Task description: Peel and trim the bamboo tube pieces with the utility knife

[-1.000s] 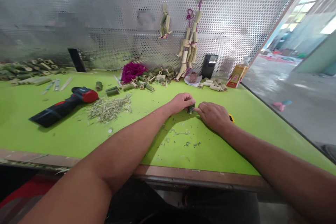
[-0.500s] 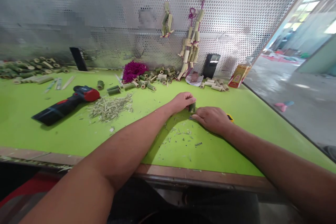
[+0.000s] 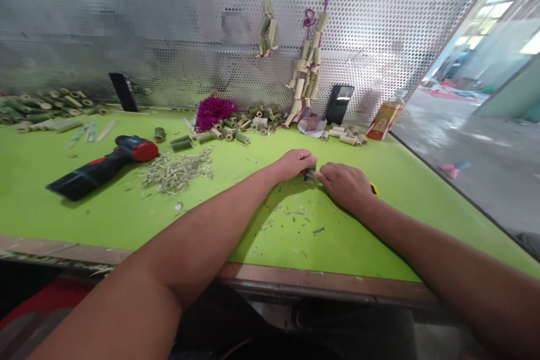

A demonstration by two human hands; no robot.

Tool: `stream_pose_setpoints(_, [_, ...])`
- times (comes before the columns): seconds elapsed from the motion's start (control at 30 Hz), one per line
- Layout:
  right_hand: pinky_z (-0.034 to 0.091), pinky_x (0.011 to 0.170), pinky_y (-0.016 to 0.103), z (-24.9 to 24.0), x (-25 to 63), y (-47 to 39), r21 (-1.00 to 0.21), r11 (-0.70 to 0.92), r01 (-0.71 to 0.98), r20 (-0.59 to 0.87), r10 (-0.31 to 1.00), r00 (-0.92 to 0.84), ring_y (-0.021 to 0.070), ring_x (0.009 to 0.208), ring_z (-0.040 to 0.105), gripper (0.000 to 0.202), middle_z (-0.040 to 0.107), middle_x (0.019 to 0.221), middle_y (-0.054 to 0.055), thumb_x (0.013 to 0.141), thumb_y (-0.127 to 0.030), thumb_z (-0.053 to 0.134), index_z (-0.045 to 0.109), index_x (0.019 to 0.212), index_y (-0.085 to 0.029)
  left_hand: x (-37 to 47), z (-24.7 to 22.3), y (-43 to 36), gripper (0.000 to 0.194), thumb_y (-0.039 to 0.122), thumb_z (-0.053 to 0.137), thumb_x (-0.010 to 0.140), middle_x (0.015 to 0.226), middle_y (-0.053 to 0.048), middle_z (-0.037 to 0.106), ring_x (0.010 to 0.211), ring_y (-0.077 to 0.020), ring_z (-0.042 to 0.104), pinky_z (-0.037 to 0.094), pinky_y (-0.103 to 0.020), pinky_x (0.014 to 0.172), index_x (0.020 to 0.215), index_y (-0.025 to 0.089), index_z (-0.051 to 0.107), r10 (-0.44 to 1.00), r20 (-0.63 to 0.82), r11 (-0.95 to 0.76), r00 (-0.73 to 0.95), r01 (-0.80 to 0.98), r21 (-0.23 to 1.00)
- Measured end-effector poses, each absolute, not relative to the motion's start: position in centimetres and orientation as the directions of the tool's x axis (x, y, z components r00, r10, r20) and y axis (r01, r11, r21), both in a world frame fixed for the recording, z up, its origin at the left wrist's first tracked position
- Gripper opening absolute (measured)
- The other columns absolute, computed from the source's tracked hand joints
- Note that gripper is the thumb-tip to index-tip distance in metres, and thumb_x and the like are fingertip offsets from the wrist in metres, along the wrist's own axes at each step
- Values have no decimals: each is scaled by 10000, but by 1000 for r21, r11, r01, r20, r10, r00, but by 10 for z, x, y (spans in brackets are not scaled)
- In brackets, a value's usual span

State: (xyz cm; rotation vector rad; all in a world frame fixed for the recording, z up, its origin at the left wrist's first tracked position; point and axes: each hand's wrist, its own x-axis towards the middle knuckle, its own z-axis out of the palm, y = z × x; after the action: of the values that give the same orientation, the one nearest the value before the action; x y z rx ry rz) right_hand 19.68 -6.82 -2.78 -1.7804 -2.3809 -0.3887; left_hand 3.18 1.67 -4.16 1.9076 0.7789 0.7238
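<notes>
Since half a second ago the right hand (image 3: 346, 185) is sliding back toward the left hand (image 3: 294, 163), closing the gap over the small bamboo piece (image 3: 309, 175); both are pinching it from opposite sides against the green counter (image 3: 126, 214), midway along and nearer the front edge, likely steadying it for trimming; a yellow-tipped tool (image 3: 373, 188) is peeking from under the right hand; shavings (image 3: 177, 171) and a drill (image 3: 101, 166) are lying toward the left edge.

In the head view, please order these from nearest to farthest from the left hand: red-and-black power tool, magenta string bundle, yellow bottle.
From the left hand:
1. Magenta string bundle, behind, leftward.
2. Yellow bottle, far right.
3. Red-and-black power tool, far left.
</notes>
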Motion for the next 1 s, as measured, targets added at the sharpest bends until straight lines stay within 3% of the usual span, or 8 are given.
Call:
stream_pose_setpoints(0.3, [300, 618, 284, -24, 195, -69, 88, 331, 939, 126, 932, -341, 162, 684, 571, 547, 670, 800, 41, 966, -524, 207, 635, 826, -215, 30, -38, 14, 343, 458, 496, 832, 559, 43, 423, 523, -73, 378, 298, -214, 508, 673, 155, 473, 735, 173, -398, 656, 210, 893])
stream_pose_setpoints(0.43, [326, 668, 281, -24, 192, -74, 97, 441, 892, 89, 889, -449, 169, 740, 580, 533, 674, 821, 49, 964, -526, 228, 639, 837, -211, 32, -39, 15, 290, 395, 478, 851, 581, 35, 449, 524, -72, 419, 343, -209, 516, 686, 157, 464, 807, 131, -299, 576, 208, 931])
stream_pose_setpoints(0.5, [326, 673, 280, -24, 192, -77, 110, 452, 885, 113, 879, -463, 170, 760, 581, 519, 670, 824, 47, 968, -511, 234, 634, 831, -210, 33, -40, 16, 279, 378, 475, 855, 576, 35, 444, 514, -71, 431, 358, -209, 512, 682, 161, 450, 826, 118, -266, 551, 197, 944])
stream_pose_setpoints(0.73, [296, 620, 283, -29, 197, -72, 135, 251, 959, 312, 908, -281, 174, 762, 574, 475, 659, 832, 57, 981, -464, 244, 610, 839, -197, 33, -42, 16, 321, 428, 516, 831, 556, 43, 425, 503, -65, 417, 342, -199, 493, 673, 152, 467, 780, 168, -333, 603, 172, 927])
stream_pose_setpoints(1.0, [288, 602, 285, -30, 199, -70, 139, 256, 956, 302, 909, -288, 161, 740, 559, 430, 649, 814, 37, 977, -454, 290, 611, 826, -211, 32, -44, 20, 286, 414, 499, 834, 617, 35, 461, 550, -66, 438, 382, -198, 536, 744, 143, 502, 754, 134, -292, 643, 146, 945])
